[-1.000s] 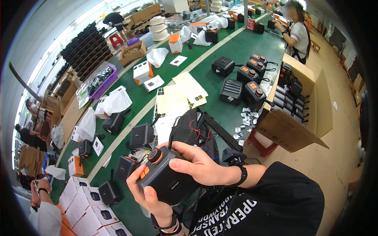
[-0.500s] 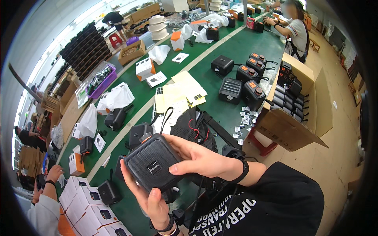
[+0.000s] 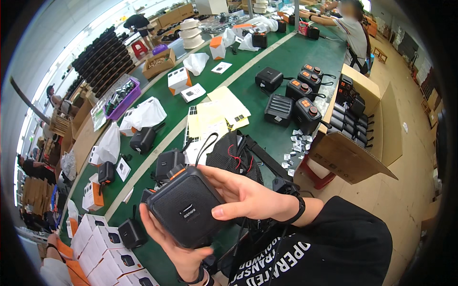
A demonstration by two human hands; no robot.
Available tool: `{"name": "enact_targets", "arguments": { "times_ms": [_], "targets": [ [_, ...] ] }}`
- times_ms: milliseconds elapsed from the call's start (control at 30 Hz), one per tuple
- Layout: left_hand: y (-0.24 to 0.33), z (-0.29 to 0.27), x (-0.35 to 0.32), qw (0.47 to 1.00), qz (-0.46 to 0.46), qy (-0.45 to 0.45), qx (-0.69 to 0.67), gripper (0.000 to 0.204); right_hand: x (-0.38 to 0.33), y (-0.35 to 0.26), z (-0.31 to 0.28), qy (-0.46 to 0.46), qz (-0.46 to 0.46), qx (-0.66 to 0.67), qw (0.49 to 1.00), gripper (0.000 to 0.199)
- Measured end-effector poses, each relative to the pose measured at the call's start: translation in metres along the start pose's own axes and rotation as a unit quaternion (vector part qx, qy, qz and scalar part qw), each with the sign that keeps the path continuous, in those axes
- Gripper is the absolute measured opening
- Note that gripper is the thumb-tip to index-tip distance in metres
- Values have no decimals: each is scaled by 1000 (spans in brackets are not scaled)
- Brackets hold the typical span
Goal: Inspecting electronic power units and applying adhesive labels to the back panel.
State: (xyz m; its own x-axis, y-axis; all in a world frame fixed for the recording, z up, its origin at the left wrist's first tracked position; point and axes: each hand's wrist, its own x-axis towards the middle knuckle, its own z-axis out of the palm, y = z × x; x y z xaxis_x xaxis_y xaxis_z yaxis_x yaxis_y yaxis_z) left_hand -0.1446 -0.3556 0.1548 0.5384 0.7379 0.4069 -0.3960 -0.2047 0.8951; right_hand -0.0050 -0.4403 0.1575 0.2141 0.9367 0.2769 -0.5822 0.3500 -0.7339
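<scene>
Speaker box [image 3: 187, 206], black and chunky with an orange corner tab, is held up close under the camera in both hands. Left hand [image 3: 179, 251] cups it from below, fingers wrapped up around the lower left edge. Right hand [image 3: 244, 196] has it from the right side, thumb pressed on the mesh front and fingers spread along the top edge, so both grips are closed on it. Black band [image 3: 296, 210] sits on the right wrist.

Compared with half a second back, the box got flipped: then a flat face with a small port panel was pointing up, now it's the mesh grille side with a little logo patch. A second ago it was the end with the orange knob showing.

Just behind the hands, a black mesh pouch [image 3: 231, 155] with red cord lies on the green table [image 3: 267, 57], next to another small black speaker [image 3: 169, 163]. White boxes [image 3: 102, 243] are stacked at the lower left. Further out, yellow paper sheets [image 3: 224, 107], then a cluster of black units with orange buttons [image 3: 298, 93] beside an open cardboard box [image 3: 355, 143] full of more of them. Far end, another person [image 3: 350, 28] works at the table.
</scene>
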Motion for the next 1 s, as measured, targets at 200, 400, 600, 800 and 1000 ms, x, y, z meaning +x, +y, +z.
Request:
{"name": "enact_targets", "arguments": {
  "times_ms": [200,400,600,800,1000],
  "targets": [
    [9,-38,9,838,319,-128,423,99,-1,-7,2,-4,93,34,995,70],
    [11,-14,4,981,91,109,129,89,-3,-16,6,61,29,-340,938,45],
    [18,-20,-2,971,58,137,187,97,6,-33,11,70,-303,-514,799,32],
    [24,-14,-6,971,43,130,198,98,9,-34,20,-21,-367,-470,802,29],
    [20,-13,-5,957,111,123,239,96,4,-29,22,-50,-337,-449,826,26]
  ]
}}
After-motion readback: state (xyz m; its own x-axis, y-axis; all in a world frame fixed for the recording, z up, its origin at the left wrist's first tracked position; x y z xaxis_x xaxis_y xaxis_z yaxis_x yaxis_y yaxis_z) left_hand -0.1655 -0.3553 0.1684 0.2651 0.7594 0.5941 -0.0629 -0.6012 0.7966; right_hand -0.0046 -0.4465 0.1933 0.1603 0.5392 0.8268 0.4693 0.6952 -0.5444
